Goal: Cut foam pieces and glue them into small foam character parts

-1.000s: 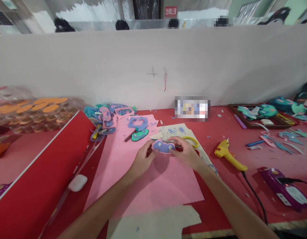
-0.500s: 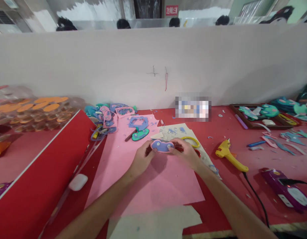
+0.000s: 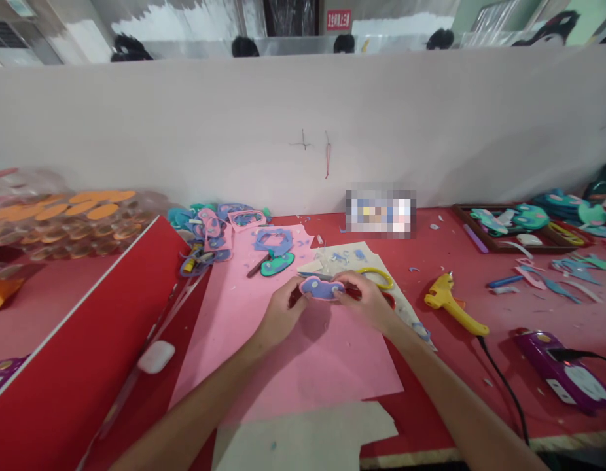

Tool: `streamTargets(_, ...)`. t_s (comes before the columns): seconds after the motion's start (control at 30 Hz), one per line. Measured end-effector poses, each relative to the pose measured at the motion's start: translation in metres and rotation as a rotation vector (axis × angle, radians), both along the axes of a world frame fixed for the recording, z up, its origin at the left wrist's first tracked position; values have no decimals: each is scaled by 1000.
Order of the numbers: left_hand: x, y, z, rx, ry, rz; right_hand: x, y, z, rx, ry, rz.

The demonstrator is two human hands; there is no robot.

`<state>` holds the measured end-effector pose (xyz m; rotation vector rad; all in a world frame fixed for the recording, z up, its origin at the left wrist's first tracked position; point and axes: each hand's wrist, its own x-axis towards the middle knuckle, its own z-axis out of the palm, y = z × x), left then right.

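Between my two hands is a blue foam cutout [image 3: 321,288] with a pink border and pale dots, raised over the pink sheet [image 3: 303,366]. My left hand [image 3: 285,306] pinches its left end with thumb and fingers. At the right end, my right hand [image 3: 368,299] grips it the same way. Just behind the cutout lie scissors with a yellow handle loop [image 3: 379,278], partly hidden by my right hand. A green foam cutout [image 3: 277,264] with dots rests on the pink sheet, and a blue foam ring [image 3: 273,241] lies behind it.
To the right lie a yellow glue gun [image 3: 453,305] with a black cord and a purple device [image 3: 563,369]. A dark tray [image 3: 543,247] of foam pieces stands at the back right. A red panel [image 3: 87,340] slants along the left; foam scraps [image 3: 212,226] pile up behind.
Almost nothing differs. The blue foam cutout has tilted slightly in my hands, both of which keep their hold; the view has shifted a little.
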<state>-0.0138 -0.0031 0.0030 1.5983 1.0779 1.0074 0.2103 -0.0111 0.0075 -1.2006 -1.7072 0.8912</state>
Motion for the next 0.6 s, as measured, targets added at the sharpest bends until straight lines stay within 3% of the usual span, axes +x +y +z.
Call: streamTargets(0.6,2,-5,11,19,52,-40,0,0,-3,3,-15,-35)
